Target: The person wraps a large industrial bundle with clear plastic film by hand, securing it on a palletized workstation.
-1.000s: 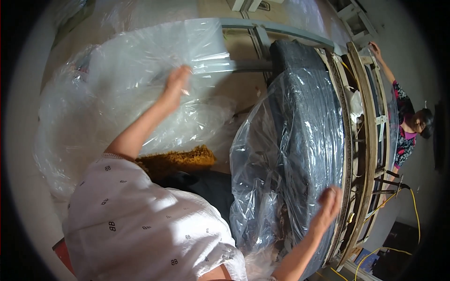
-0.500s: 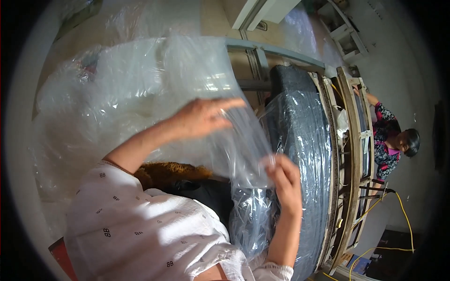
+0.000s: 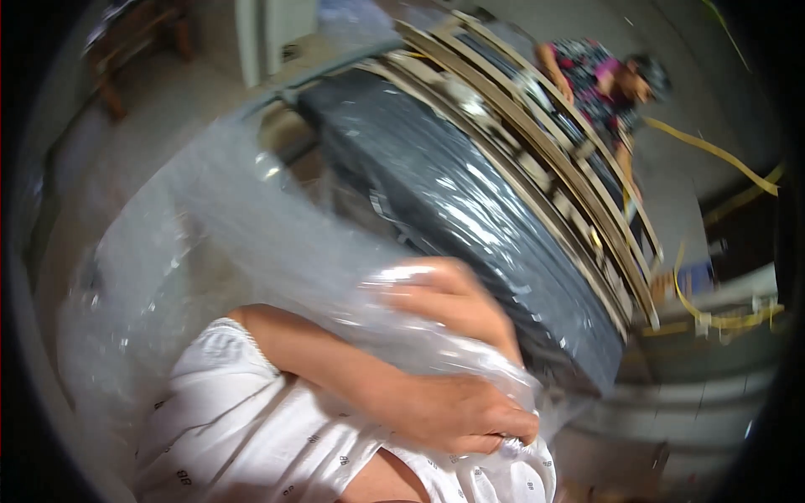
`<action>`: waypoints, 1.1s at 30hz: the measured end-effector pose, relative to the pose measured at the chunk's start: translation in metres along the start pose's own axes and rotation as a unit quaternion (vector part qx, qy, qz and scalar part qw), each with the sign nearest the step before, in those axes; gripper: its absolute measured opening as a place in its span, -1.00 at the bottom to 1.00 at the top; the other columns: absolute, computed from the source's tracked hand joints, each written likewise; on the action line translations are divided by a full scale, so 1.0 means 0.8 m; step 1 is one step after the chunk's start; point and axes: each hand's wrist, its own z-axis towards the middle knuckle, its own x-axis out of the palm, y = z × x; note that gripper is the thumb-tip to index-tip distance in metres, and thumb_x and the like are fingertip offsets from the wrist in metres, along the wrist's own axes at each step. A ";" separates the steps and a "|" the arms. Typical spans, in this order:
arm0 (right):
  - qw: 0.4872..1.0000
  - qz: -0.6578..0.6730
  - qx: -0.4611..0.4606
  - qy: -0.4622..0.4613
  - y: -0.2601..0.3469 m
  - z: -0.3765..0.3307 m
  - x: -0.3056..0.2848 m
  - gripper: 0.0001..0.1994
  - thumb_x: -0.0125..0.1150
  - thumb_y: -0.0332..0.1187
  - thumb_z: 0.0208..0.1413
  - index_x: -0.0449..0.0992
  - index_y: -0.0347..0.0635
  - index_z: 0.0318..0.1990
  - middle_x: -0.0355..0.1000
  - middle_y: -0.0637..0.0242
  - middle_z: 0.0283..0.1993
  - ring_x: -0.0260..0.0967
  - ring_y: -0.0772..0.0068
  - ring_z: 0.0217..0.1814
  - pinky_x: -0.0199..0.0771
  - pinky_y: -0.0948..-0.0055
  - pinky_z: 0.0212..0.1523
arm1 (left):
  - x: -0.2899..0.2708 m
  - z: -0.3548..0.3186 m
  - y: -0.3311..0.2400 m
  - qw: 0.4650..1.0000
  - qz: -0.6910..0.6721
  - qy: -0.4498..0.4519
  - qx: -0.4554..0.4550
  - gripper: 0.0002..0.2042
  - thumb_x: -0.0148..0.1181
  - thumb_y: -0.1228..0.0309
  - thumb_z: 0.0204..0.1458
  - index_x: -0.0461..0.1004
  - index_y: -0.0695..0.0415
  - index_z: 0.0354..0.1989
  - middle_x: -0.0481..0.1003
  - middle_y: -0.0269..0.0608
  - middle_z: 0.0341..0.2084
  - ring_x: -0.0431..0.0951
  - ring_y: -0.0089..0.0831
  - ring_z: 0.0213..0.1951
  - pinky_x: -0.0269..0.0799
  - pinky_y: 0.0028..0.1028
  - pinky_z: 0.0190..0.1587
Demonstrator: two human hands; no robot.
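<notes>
Lowest in the frame, at centre, we see our left hand closed around a gathered bunch of clear plastic sheet, its fingers curled tight on the film near the lower centre-right. Our white patterned shirt fills the lower left beneath the forearm. Just above that hand, in the middle of the frame, our right hand lies under or against the same sheet, wrapped in the film; we cannot tell how far its fingers are open, since the plastic blurs them. The sheet itself billows from both hands up and out to the left, covering the whole left-centre of the frame.

Beyond the hands, running from upper centre down to the right, stands a dark mattress wrapped in glossy film. Just behind it, leaning against it on the right, is a slatted wooden bed frame. At the upper right, farthest off, another person in a patterned top bends over the frame, a hand on its slats. Yellow straps trail at the right edge.
</notes>
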 end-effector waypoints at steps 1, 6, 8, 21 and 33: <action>0.998 0.026 0.001 -0.053 -0.023 -0.079 -0.046 -0.62 0.16 -0.21 0.05 0.42 -0.37 -0.12 0.43 0.31 -0.25 0.33 0.53 -0.20 0.33 0.57 -0.22 | -0.017 0.016 -0.006 1.000 0.004 0.004 0.020 -0.74 0.02 0.46 -0.01 0.33 0.24 -0.12 0.44 -0.07 -0.34 0.48 -0.20 -0.33 0.37 -0.28 -0.23; 0.446 -0.160 -0.227 -0.851 -0.158 -0.468 0.010 -0.65 0.01 -0.24 0.15 0.38 -0.34 -0.03 0.38 0.17 -0.07 0.29 0.38 0.02 0.26 0.49 0.03 | -0.084 0.042 -0.011 0.982 0.081 -0.156 0.063 -0.68 0.13 0.34 0.03 0.35 0.24 -0.08 0.44 -0.28 -0.26 0.46 -0.47 -0.32 0.36 -0.54 -0.31; 0.399 -0.226 -0.157 -0.874 -0.210 -0.576 0.084 -0.65 0.01 -0.25 0.15 0.37 -0.35 -0.03 0.37 0.15 -0.06 0.29 0.35 0.03 0.25 0.48 0.04 | -0.097 0.060 0.027 0.972 0.079 -0.220 -0.018 -0.67 0.18 0.31 -0.01 0.36 0.23 -0.13 0.42 -0.35 -0.28 0.41 -0.59 -0.34 0.30 -0.62 -0.31; 0.249 -0.415 0.289 -0.826 -0.133 -0.559 0.222 -0.76 -0.06 -0.45 0.12 0.45 -0.32 -0.11 0.40 0.16 -0.05 0.33 0.26 0.01 0.25 0.36 0.05 | 0.086 0.185 0.222 0.982 -0.014 -0.034 -0.183 -0.84 0.10 0.37 0.01 0.42 0.23 -0.41 0.37 -0.33 -0.64 0.29 -0.63 -0.57 0.24 -0.58 -0.49; 0.575 -0.296 -0.080 -0.758 -0.136 -0.328 -0.010 -0.88 0.02 -0.57 0.00 0.42 -0.24 -0.28 0.39 0.30 -0.40 0.36 0.52 -0.40 0.30 0.59 -0.41 | -0.001 0.121 0.142 0.889 0.434 -0.027 -0.147 -0.81 0.17 0.65 -0.30 0.47 0.18 -0.43 0.41 -0.22 -0.41 0.46 -0.34 -0.37 0.34 -0.53 -0.35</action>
